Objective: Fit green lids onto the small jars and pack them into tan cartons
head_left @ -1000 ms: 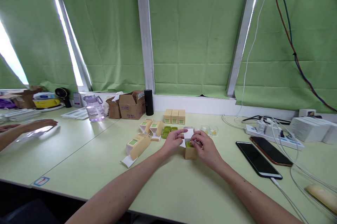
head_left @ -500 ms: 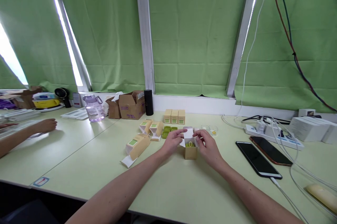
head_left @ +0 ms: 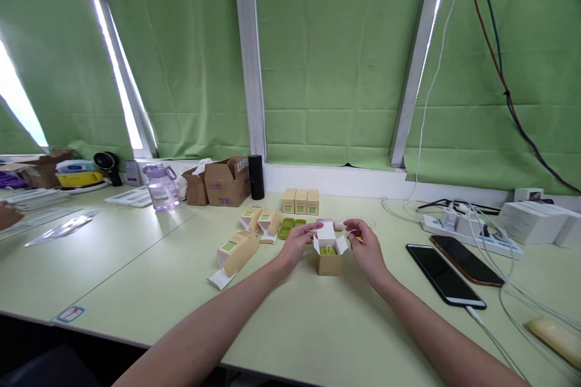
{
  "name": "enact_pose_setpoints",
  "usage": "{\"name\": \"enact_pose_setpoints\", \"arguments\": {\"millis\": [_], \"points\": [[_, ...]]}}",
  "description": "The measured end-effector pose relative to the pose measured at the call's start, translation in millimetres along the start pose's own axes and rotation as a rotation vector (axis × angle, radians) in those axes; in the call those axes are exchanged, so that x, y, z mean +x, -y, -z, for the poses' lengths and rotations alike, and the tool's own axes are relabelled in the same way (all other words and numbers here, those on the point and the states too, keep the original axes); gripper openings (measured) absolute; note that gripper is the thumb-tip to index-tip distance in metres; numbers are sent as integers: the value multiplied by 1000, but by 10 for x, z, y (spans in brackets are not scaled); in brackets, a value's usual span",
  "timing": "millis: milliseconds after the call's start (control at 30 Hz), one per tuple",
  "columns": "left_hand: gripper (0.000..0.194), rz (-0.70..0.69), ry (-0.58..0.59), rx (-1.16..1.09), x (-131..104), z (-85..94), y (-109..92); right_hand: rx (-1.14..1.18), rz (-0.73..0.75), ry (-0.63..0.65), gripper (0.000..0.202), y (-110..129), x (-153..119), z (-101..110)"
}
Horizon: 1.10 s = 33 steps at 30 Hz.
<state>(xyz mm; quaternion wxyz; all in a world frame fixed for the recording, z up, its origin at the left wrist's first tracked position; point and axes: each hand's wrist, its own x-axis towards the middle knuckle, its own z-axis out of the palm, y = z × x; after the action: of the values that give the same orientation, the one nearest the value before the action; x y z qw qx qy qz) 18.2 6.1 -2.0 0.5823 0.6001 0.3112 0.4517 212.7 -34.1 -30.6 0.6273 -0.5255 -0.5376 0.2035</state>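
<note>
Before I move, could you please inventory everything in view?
Open box: 1, tan, centre
Insert: 1, green, inside it
Closed boxes: 3, tan, back
Other boxes: 3, tan, left
Tubs: several, green, centre
Cups: unclear, clear, centre right
Bottle: 1, lilac, left
Cartons: several, brown, left
Cylinder: 1, black, back
Fan: 1, black, left
Container: 1, yellow, left
Sheets: several, clear, left
Phones: 2, dark, right
Power strip: 1, white, right
Cases: several, white, right
Cables: several, mixed, right
Oblong object: 1, cream, right
Curtains: several, green, back
Tabletop: 1, pale green, foreground
Co-worker's hand: 1, partial, left
Left hand: 1, bare, centre
Right hand: 1, bare, centre
</note>
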Motion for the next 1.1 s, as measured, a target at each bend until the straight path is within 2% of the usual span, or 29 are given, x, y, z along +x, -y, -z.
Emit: {"name": "enact_pose_setpoints", "arguments": {"millis": [300,733,1100], "points": [[50,-26,86,-80,17,3,115,148,-96,0,36,-125,41,-40],[55,-14,125,-58,-36,-44,144,218,-164,16,41,-46,14,-42],[54,-17,115,16,-57,-70,148,280,-302,71,51,84,-12,-48]]}}
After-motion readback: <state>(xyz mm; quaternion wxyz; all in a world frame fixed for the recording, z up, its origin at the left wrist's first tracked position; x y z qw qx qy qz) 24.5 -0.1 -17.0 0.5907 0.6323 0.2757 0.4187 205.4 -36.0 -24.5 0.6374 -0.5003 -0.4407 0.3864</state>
